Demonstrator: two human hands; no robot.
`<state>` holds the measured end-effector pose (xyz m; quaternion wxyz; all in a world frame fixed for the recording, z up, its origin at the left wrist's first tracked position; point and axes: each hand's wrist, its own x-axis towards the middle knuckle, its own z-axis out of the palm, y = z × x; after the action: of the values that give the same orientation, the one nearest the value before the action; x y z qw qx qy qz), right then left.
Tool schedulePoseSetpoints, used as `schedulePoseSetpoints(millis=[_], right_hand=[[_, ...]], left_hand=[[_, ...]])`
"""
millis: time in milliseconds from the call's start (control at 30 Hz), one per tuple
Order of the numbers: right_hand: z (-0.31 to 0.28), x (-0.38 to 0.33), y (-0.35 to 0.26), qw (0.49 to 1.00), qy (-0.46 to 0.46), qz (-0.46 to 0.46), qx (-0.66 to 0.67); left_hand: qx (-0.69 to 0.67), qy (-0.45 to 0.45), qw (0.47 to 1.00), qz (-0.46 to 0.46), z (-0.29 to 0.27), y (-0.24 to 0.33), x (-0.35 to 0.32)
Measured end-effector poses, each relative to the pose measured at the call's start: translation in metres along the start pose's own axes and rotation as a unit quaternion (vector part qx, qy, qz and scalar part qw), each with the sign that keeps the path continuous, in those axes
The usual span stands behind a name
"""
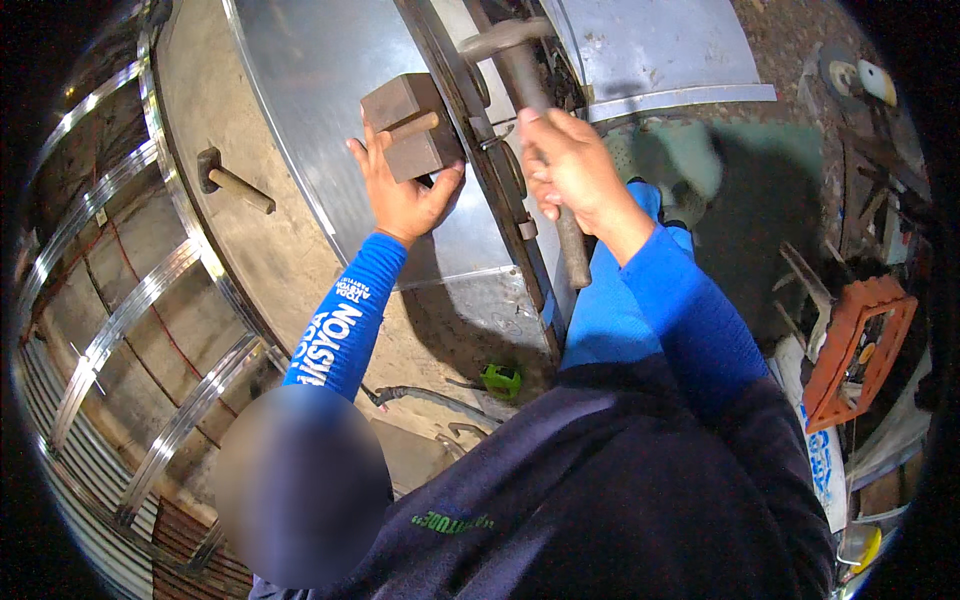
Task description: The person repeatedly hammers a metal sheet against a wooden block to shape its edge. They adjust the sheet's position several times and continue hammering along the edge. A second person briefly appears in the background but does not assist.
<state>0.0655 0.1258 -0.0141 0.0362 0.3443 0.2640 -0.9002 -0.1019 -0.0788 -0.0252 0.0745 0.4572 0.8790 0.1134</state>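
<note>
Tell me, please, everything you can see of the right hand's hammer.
The hammer has a greyish, metal-looking head, blurred, set across a long brownish handle. In the picture's upper middle, the right hand grips the handle partway along; the head points away from the person, the butt toward them. Whether the head touches anything is unclear.

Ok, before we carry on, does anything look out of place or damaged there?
Nothing looks plainly spilled or broken. The slightly odd thing is a loose wooden-handled hammer lying left of the metal sheet, while the right hand already grips another hammer. Bent-looking edges may be the lens.
</note>
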Motion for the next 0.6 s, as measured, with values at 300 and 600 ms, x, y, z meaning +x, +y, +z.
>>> schedulePoseSetpoints(millis=[300,600], right_hand=[[0.014,0.010,0.010,1.000,-0.013,0.014,0.004],[-0.039,-0.010,-0.005,0.990,0.117,-0.025,0.071]], left_hand=[[-0.040,0.050,0.997,-0.035,0.007,-0.004,0.002],[-0.025,0.055,0.997,-0.056,0.003,0.021,-0.003]])
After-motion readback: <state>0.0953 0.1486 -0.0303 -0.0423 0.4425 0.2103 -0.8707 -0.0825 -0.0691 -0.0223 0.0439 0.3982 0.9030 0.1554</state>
